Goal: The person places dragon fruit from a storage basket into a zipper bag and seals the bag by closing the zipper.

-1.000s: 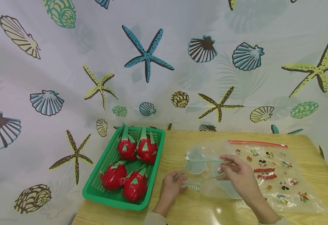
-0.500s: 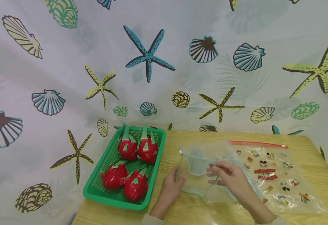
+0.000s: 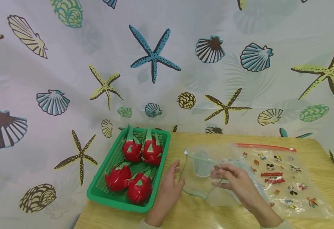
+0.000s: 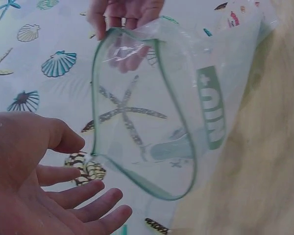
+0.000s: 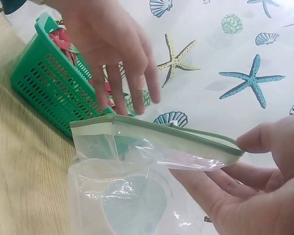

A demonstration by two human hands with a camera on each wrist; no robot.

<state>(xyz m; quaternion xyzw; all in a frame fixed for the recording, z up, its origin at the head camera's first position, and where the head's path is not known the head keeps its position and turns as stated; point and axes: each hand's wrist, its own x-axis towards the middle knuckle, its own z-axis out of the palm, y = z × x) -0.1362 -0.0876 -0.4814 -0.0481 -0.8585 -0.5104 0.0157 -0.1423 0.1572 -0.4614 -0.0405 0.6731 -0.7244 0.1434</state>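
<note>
One clear zip bag [image 3: 209, 178] in play, just right of the green basket [image 3: 103, 194] on the bench [image 3: 313, 149]. Right hand [image 3: 235, 181] has a pinch grip on its green zip rim; left hand [image 3: 168, 187] is released, fingers spread beside the mouth. Looks featherlight, floppy and slick, so I'd hold the stiffer zip strip.

Printed zip bag [image 3: 281, 181] flat on table: red lettering at centre, reads roughly "MICKEY AND FRIENDS"; middle word too small to confirm. Small cartoon figures around lettering, no legible text.

Clear zip bag [image 4: 152, 127]: green panel with white characters near opening, seen sideways in left wrist view; illegible.
</note>
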